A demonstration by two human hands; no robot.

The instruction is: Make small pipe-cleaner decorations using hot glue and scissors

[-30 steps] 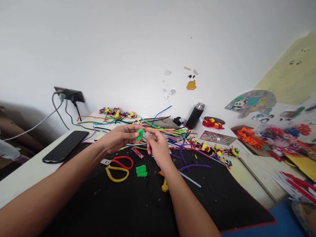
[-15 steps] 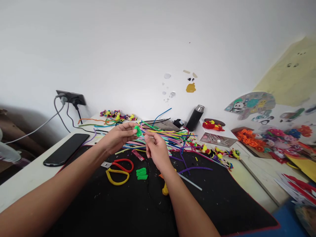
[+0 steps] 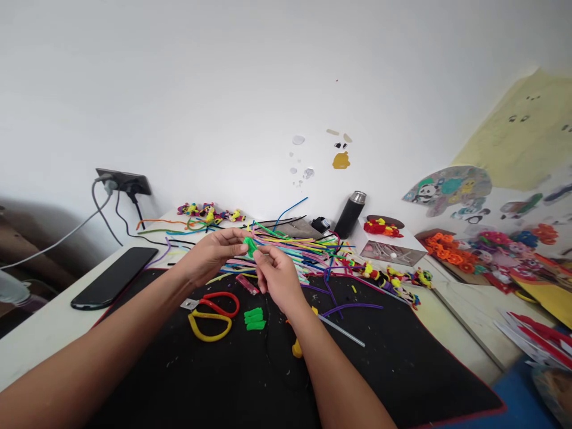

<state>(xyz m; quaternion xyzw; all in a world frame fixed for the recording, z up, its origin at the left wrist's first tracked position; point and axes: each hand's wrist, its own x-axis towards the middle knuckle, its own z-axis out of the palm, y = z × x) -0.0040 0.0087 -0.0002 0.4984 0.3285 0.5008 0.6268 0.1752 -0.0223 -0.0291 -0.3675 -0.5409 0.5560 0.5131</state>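
A small bright green fuzzy piece (image 3: 251, 246) is held between my two hands above the black mat (image 3: 214, 381). My left hand (image 3: 214, 253) pinches its left side with thumb and fingertips. From the right, my right hand (image 3: 277, 274) closes its thumb and fingers on the lower end. Several short green pieces (image 3: 255, 319) lie together on the mat below. To their left rest scissors with red and yellow handles (image 3: 212, 326). A dark red small object (image 3: 247, 284) lies just under my hands, and a yellow item (image 3: 297, 348) is partly hidden by my right forearm.
Behind my hands spreads a pile of coloured pipe cleaners (image 3: 308, 245). A phone (image 3: 115, 278) lies at the left. At the back stand a black flask (image 3: 351, 214) and a white box (image 3: 393, 250). Small colourful figures (image 3: 393, 277) and orange pieces (image 3: 449, 253) lie right. A clear stick (image 3: 343, 330) crosses the mat.
My right hand has moved slightly left and down, and its fingers now meet the green piece closely. The green piece is turned and sits a little lower. The whole view has shifted slightly.
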